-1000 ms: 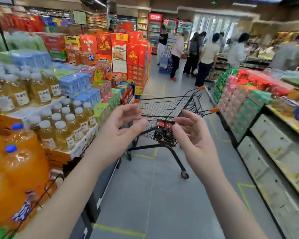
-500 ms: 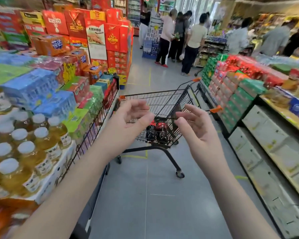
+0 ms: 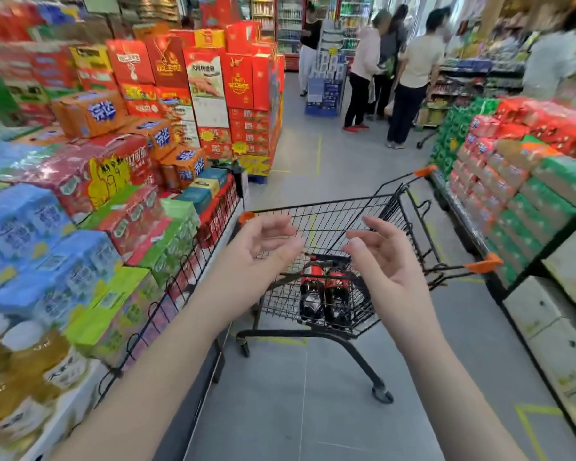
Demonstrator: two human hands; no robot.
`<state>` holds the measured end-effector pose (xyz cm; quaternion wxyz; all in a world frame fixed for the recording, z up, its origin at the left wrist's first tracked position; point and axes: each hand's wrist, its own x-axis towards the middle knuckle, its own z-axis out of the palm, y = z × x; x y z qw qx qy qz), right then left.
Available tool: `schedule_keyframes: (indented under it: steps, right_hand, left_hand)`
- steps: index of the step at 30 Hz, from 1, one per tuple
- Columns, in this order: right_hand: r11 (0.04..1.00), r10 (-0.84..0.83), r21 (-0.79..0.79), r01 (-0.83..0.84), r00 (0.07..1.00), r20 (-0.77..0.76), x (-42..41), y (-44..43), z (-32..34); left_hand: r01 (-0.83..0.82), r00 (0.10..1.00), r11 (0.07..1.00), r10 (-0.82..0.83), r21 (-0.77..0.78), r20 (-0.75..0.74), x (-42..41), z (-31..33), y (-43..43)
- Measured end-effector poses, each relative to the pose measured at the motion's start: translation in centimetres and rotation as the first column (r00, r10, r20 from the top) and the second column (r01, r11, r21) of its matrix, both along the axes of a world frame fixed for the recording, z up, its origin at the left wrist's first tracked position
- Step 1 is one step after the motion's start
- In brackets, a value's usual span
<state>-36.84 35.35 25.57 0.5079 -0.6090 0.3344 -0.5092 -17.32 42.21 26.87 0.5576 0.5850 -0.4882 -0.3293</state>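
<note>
A black wire shopping cart (image 3: 399, 211) with orange corner caps stands in the aisle ahead of me. Two dark cola bottles (image 3: 325, 294) with red labels lie in its basket. My left hand (image 3: 260, 257) is raised in front of the cart's left side, fingers loosely bent, holding nothing. My right hand (image 3: 384, 261) hovers in front of the basket's right half, palm turned inward, fingers relaxed and empty. Neither hand touches the cart.
Stacked drink cases (image 3: 80, 234) behind a wire fence and bottles of yellow liquid (image 3: 30, 371) line the left. Red and green multipacks (image 3: 519, 168) and shelves stand on the right. Red gift boxes (image 3: 213, 81) rise ahead left. Several people (image 3: 409, 71) stand far down the grey aisle.
The view has advanced along the aisle and the cart appears closer. Both hands stay raised and empty, a little farther apart; the oil bottles have slid towards the lower left.
</note>
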Motion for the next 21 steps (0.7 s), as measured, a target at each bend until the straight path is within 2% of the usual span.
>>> schedule_keyframes:
  steps: [6, 14, 21]
  right_hand:
    - [0.998, 0.037, 0.051, -0.037, 0.999, -0.012, 2.4, -8.9, -1.0]
    - [0.996, 0.01, 0.09, -0.006, 0.999, -0.045, 6.8, -17.4, -2.2]
    - [0.994, -0.058, 0.079, 0.071, 0.986, -0.156, 12.2, -23.9, -3.1]
  left_hand:
    - [-0.02, 1.0, 0.997, 0.021, 0.07, -0.022, 2.1, -1.8, -8.0]
    - [0.003, 0.999, 0.995, 0.0, 0.102, -0.038, 7.1, -3.4, -17.4]
    - [0.08, 0.994, 0.99, -0.07, 0.117, -0.087, 13.6, -4.6, -25.3]
